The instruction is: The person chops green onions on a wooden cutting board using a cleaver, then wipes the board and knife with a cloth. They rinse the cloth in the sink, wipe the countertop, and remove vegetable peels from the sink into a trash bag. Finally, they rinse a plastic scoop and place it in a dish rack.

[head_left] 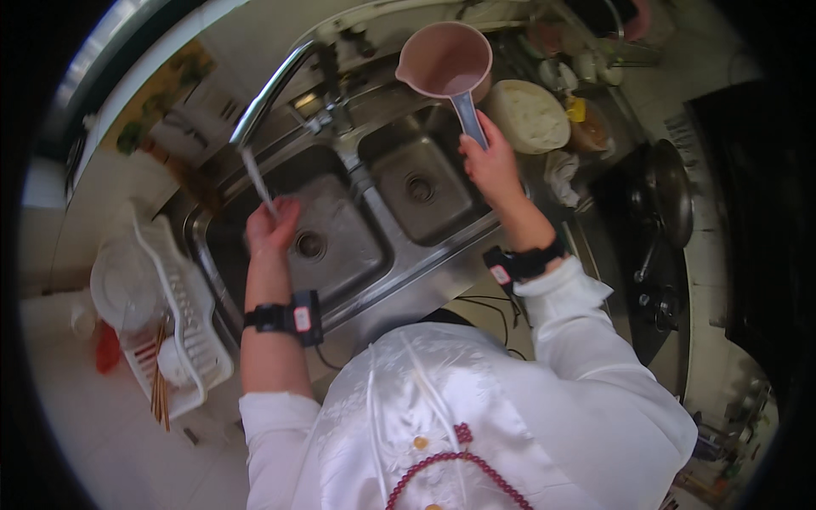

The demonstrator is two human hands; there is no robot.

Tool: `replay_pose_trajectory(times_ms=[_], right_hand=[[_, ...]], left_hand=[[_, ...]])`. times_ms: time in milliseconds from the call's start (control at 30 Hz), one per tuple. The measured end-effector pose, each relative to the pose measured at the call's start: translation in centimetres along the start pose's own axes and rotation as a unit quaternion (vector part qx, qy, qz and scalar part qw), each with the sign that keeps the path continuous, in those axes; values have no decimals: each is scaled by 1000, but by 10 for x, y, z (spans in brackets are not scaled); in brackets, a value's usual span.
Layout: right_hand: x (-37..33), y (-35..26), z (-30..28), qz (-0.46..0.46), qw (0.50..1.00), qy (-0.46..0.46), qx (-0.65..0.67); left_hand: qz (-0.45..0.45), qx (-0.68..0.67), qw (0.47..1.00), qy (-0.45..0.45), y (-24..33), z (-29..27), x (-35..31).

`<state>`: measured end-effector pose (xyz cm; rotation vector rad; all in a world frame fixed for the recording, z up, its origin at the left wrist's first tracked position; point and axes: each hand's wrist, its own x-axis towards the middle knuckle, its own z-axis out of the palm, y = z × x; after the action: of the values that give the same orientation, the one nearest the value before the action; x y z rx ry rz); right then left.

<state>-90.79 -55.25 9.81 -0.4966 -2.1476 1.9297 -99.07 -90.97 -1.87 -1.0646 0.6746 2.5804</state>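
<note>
My right hand (495,166) grips the grey-blue handle of a pink water dipper (444,61). The dipper's round cup, with a small pouring lip, is held up beyond the smaller right sink basin (408,200). Over the larger left basin (348,255), my left hand (274,224) is under a stream of water running from the chrome faucet (270,93). Its fingers look slightly bent and apart, and I see nothing held in them.
A white dish rack (183,314) with bowls and chopsticks (159,374) stands left of the sink. To the right are a tub with pale contents (529,117), a crumpled cloth (561,176), and a stove with a dark pan (670,194).
</note>
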Motion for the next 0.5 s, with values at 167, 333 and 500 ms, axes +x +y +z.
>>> replay_pose_trajectory(times_ms=[167,333,500], right_hand=[[68,-6,1,-40,988,80,122],[118,14,5,-53,979,146,133],[112,45,9,-14,976,149,160]], left_hand=[[26,-2,999,34,3,8,-10],[31,1,999,14,-1,1,-18],[32,29,996,73,-6,-5,-41]])
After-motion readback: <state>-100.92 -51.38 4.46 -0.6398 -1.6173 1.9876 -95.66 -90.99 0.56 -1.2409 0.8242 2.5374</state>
